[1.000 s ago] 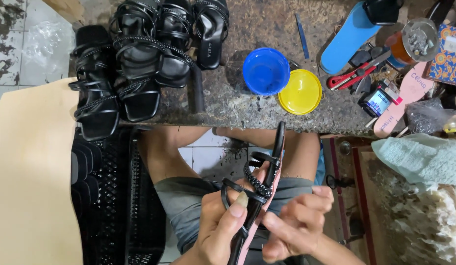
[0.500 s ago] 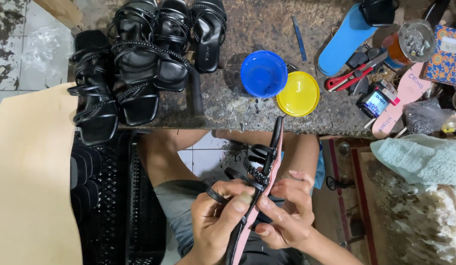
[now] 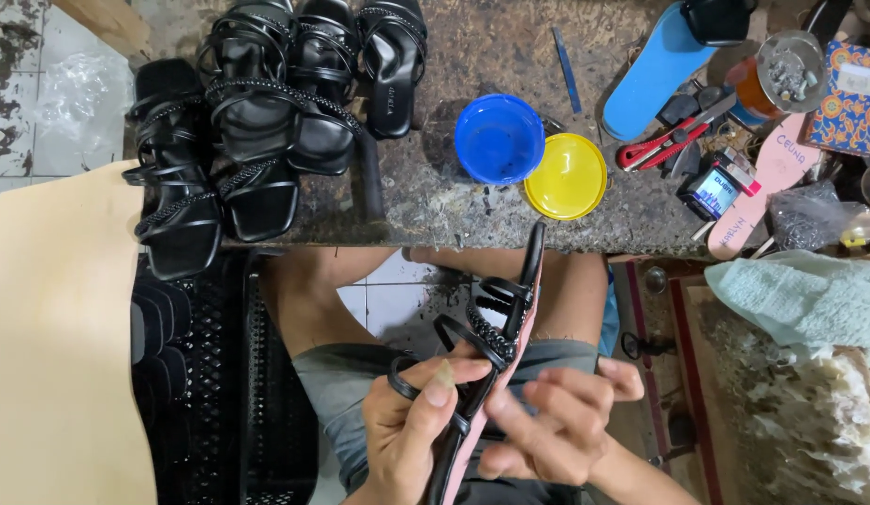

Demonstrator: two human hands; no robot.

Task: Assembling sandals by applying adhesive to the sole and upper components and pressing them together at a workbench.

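I hold a black strappy sandal [image 3: 502, 323] on edge over my lap, its pink underside turned to the right. My left hand [image 3: 412, 425] grips it near the heel, thumb pressed on a black strap loop. To the right of the sole, my right hand [image 3: 557, 425] rests its spread fingers against the pink side. The toe end points up toward the edge of the stone worktop [image 3: 454, 201].
Several finished black sandals [image 3: 257, 122] lie on the worktop's left. A blue bowl [image 3: 499, 138] and yellow lid [image 3: 566, 175] sit mid-bench, with a blue insole [image 3: 655, 70], red cutter [image 3: 664, 145] and pink insole [image 3: 767, 182] to the right. A tan sheet [image 3: 56, 337] and black crate [image 3: 229, 393] stand left.
The sandal has tilted slightly and my hands have shifted along it; my right fingers have slid lower and spread against the pink sole, my left thumb moved onto the strap loop.
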